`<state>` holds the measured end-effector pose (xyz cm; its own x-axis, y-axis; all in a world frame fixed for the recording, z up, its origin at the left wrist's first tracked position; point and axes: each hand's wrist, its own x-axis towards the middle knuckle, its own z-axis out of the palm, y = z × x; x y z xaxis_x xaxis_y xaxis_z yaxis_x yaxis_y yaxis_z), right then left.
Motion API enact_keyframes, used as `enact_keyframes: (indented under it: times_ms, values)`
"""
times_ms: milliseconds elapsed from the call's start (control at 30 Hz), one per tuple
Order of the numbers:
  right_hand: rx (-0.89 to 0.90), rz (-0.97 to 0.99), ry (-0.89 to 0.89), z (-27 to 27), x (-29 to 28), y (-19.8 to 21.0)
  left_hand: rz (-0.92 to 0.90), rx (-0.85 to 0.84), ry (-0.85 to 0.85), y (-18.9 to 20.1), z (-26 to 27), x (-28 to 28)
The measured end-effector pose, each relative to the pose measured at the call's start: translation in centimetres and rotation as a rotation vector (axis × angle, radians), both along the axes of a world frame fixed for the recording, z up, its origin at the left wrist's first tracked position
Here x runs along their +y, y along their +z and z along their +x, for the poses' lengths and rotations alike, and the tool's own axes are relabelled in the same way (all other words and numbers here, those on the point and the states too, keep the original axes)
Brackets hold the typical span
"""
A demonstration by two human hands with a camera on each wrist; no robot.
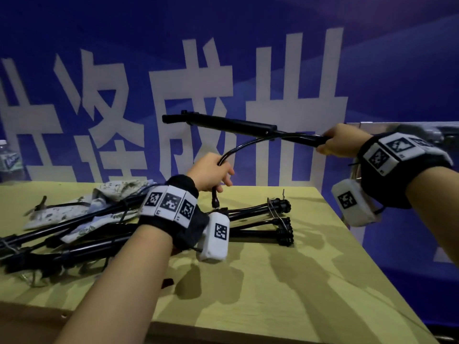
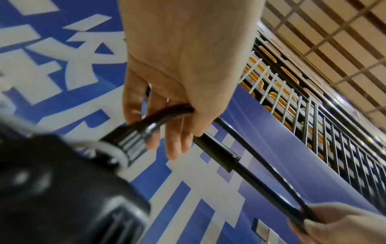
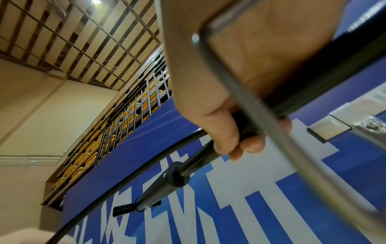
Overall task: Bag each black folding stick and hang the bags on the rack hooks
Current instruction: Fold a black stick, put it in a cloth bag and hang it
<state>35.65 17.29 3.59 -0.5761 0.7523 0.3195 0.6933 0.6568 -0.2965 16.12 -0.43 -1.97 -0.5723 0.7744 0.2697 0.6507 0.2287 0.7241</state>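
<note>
Black tubular folding stick (image 1: 231,124) clasped in right hand (image 1: 341,142), its thin curved cable (image 1: 238,147) in left hand's (image 1: 210,173) curled fingers.

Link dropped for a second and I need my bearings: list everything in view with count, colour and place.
held folding stick: one, black, in the air above the table, gripped at both ends
other folding sticks: several, black, piled on the table; exact count unclear
cloth bags: pale floral, number unclear, under the pile at left
table: one, yellow-green
bottle: one, clear, far left
banner: blue, white characters, behind
left hand: grips the thin bent section
right hand: grips the shaft end
</note>
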Motion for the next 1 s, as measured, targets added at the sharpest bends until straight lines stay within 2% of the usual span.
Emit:
enact_keyframes:
  times_ms: [67, 167, 267, 333, 400, 467, 600, 633, 767, 867, 1000]
  values:
    - [0.039, -0.014, 0.009, 0.7, -0.4, 0.3, -0.045, 0.195, 0.106, 1.8, -0.3, -0.5]
    - [0.092, -0.033, 0.03, 1.2, -0.7, 0.1, -0.097, 0.479, 0.391, 4.1, -1.0, -1.2]
    - [0.11, -0.016, 0.039, 1.6, -1.1, -0.5, -0.102, 0.596, 0.652, 5.5, -1.5, -1.3]
    - [0.122, -0.027, 0.058, 1.7, -1.3, -1.0, -0.116, 0.56, 0.738, 5.6, -2.0, -1.4]
    - [0.137, -0.031, 0.084, 1.8, -1.7, -1.5, -0.092, 0.435, 0.726, 5.2, -2.7, -1.4]
    - [0.143, -0.003, 0.102, 1.9, -2.1, -2.0, 0.017, 0.231, 0.64, 4.5, -3.5, -1.3]
    - [0.15, 0.073, 0.144, 2.2, -3.3, -2.9, 0.459, -0.489, 0.323, 2.7, -2.8, -0.3]
    - [0.148, 0.112, 0.157, 2.3, -3.6, -3.2, 0.554, -0.614, 0.253, 2.3, -2.2, 0.0]
    - [0.152, 0.295, 0.176, 2.3, -4.3, -4.5, 0.829, -0.868, 0.059, 1.6, -0.8, 1.0]
    - [0.228, 0.387, 0.174, 2.0, -3.4, -5.7, 1.009, -1.077, -0.081, 1.1, -0.9, 1.4]
    - [0.274, 0.434, 0.161, 1.6, -2.1, -7.5, 0.978, -1.065, -0.111, -0.7, -2.5, 1.9]
